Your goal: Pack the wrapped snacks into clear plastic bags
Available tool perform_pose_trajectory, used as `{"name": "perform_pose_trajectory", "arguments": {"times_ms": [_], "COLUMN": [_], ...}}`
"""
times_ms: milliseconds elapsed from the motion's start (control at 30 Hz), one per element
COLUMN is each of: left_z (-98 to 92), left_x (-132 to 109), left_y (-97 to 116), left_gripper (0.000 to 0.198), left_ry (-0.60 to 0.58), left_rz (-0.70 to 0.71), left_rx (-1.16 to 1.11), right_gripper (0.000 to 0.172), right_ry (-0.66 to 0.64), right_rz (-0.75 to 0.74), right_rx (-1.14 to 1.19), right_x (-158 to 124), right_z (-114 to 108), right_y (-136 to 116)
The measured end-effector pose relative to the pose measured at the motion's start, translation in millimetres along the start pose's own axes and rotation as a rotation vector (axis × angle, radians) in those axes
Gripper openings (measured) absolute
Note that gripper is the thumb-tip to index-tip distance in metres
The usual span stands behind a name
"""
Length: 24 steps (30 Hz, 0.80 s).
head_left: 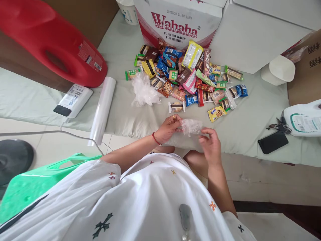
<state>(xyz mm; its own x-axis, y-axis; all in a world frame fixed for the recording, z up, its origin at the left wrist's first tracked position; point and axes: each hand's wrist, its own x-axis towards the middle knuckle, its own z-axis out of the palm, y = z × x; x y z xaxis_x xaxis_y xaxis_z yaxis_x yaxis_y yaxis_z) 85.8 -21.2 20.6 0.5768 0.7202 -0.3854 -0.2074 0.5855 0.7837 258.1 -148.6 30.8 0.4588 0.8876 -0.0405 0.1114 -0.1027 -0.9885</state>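
Note:
My left hand (168, 129) pinches one end of a small, crumpled clear plastic bag (191, 127) above the front edge of the cloth-covered surface. At the bag's other end is my right hand (212, 144), its fingers curved and apart; whether a fingertip touches the plastic I cannot tell. Beyond the hands lies a loose heap of wrapped snacks (185, 78) in many colours. Nearest to my left hand is a biscuit in a clear wrapper (177, 107). A yellow cookie packet (217, 113) lies past my right hand. Left of the heap sits a bunch of clear plastic bags (144, 89).
A Wahaha water carton (179, 25) stands behind the snacks. To the left are a red jug (67, 50), a white device (73, 100) and a plastic film roll (102, 110). On the right lie a black phone (273, 142), keys (279, 125) and a white bottle (303, 118).

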Motion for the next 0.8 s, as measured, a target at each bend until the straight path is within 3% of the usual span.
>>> {"name": "perform_pose_trajectory", "arguments": {"times_ms": [67,133,200,333,433,533,700,800], "left_z": [5.1,7.6,5.7,-2.8,-0.2,7.7,4.8,-0.9], "left_x": [-1,0,2,3,-3,-10,-8,-5], "left_y": [0,0,4,9,3,-8,-10,-3], "left_gripper": [0.035,0.036,0.038,0.045,0.059,0.071,0.055,0.057], "left_ry": [-0.034,-0.072,-0.086,-0.044,0.003,-0.052,-0.016,-0.113], "left_rz": [-0.002,-0.010,-0.025,-0.041,0.049,0.093,-0.007,-0.068], "left_rx": [-0.002,-0.013,-0.039,-0.055,0.055,0.217,0.124,0.069], "right_gripper": [0.037,0.022,0.018,0.029,0.036,0.037,0.038,0.041], "right_ry": [-0.051,-0.029,0.010,0.065,0.140,0.172,0.176,0.101], "right_rz": [-0.096,-0.131,-0.071,0.159,0.238,0.278,0.335,0.394], "right_rx": [-0.172,-0.225,-0.143,0.065,0.174,0.240,0.362,0.408], "right_x": [-3,-3,-1,2,3,3,15,25], "right_z": [10,15,14,9,16,22,-7,-32], "right_y": [0,1,1,-2,-7,-10,-15,-14]}}
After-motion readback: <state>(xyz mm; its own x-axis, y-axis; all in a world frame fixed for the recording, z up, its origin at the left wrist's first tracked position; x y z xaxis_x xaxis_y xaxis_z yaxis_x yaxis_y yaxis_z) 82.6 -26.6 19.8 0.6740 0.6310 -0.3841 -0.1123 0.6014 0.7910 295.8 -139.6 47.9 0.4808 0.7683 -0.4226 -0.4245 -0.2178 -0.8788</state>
